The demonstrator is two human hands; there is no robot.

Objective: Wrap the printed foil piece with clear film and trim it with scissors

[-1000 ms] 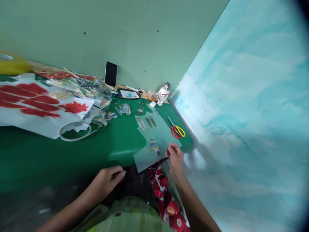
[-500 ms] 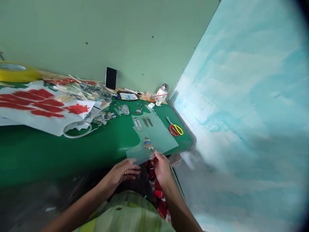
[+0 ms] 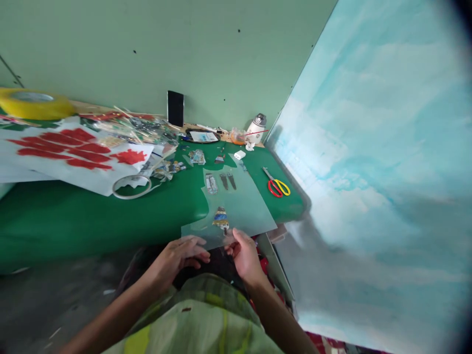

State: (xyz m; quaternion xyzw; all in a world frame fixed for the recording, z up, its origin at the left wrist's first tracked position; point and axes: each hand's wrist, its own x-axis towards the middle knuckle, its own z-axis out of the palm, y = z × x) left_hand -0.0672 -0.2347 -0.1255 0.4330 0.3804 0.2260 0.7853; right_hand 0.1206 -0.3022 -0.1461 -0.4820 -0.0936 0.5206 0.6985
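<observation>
A translucent plastic sheet (image 3: pixel 247 211) lies on the green tabletop, its near edge hanging slightly over the table's front. On it rest a blue, white and brown striped cutout (image 3: pixel 221 218), two dark narrow strips (image 3: pixel 227 181) and a pale patterned piece (image 3: pixel 211 183). My right hand (image 3: pixel 244 251) pinches the sheet's near edge between thumb and fingers, just below the striped cutout. At the edge left of it, my left hand (image 3: pixel 184 254) has its fingers stretched out and apart, touching or just over the sheet; contact is hard to tell.
Scissors (image 3: pixel 276 184) with red and yellow handles lie right of the sheet. To the left are a white tape roll (image 3: pixel 132 195), red-painted paper (image 3: pixel 84 179), scraps and a yellow tape roll (image 3: pixel 59 109). A phone (image 3: pixel 175 108) leans on the wall; a white bottle (image 3: pixel 257 129) stands behind.
The whole view has shifted slightly, with things on the table appearing further right and higher. Both hands stay at the sheet's near edge; the left fingers look a little more curled.
</observation>
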